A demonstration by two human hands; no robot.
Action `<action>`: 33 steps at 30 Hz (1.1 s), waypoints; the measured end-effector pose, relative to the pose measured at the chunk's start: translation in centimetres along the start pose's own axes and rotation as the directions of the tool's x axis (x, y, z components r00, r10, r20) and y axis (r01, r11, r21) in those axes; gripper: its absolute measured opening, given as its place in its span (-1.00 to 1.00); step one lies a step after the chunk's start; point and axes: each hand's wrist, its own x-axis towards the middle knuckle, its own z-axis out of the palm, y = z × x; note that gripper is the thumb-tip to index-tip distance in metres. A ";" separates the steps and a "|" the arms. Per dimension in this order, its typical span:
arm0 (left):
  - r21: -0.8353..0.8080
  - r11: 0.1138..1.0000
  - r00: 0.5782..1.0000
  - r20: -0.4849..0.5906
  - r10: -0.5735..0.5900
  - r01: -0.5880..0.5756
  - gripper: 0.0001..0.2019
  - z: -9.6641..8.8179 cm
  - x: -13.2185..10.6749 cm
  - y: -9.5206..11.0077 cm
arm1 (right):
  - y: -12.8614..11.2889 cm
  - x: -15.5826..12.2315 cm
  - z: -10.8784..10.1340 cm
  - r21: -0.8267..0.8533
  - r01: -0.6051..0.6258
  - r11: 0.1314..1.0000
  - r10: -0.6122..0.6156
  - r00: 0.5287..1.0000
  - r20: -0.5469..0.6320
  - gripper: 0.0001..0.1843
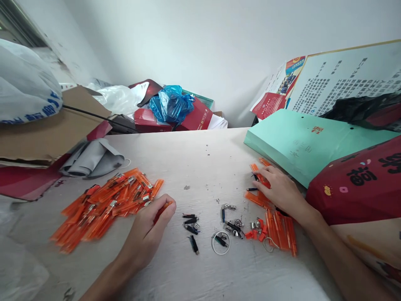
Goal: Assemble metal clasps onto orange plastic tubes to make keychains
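Note:
My left hand point(150, 228) is closed around an orange lighter point(162, 211), most of it hidden by the fingers. Just left of it lies a heap of orange lighters point(109, 209) with metal tops. On the right, my right hand point(278, 190) reaches over loose orange lighter bodies point(255, 198), its fingers apart and touching the pieces beneath. Small black parts point(255, 189) lie by its fingertips. Nearer me is a row of orange lighter bodies point(282, 234), with small red parts point(257, 234) beside it. Small black lighter parts point(191, 223) and metal pieces point(236, 228) are scattered between my hands.
A white ring point(221, 243) lies on the white table point(188, 167). A mint-green box point(288, 138) and a red bag point(360, 179) border the right side. To the left stand a cardboard box point(56, 125) and a grey rolled sheet point(94, 159). A blue plastic bag point(172, 104) sits beyond the far edge.

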 end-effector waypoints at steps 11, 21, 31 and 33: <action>0.044 0.998 0.999 -0.009 0.035 -0.034 -0.63 0.2 0.1 0.2 | -0.6 0.0 -0.1 0.038 0.032 0.999 -0.032 0.999 0.007 -0.68; 0.077 0.996 0.998 -0.026 0.055 -0.052 -0.67 0.4 0.0 0.5 | 0.4 0.2 1.4 0.030 0.060 0.998 -0.059 0.997 -0.054 -0.78; 0.097 0.971 0.972 -0.066 0.226 -0.219 -0.83 0.6 -0.3 0.2 | 1.2 0.3 2.7 0.026 0.104 0.994 -0.101 0.992 -0.071 -0.79; 0.095 0.959 0.957 -0.087 0.276 -0.268 -0.86 0.7 -0.3 0.2 | 1.4 0.4 2.9 0.040 0.090 0.995 -0.087 0.994 -0.065 -0.77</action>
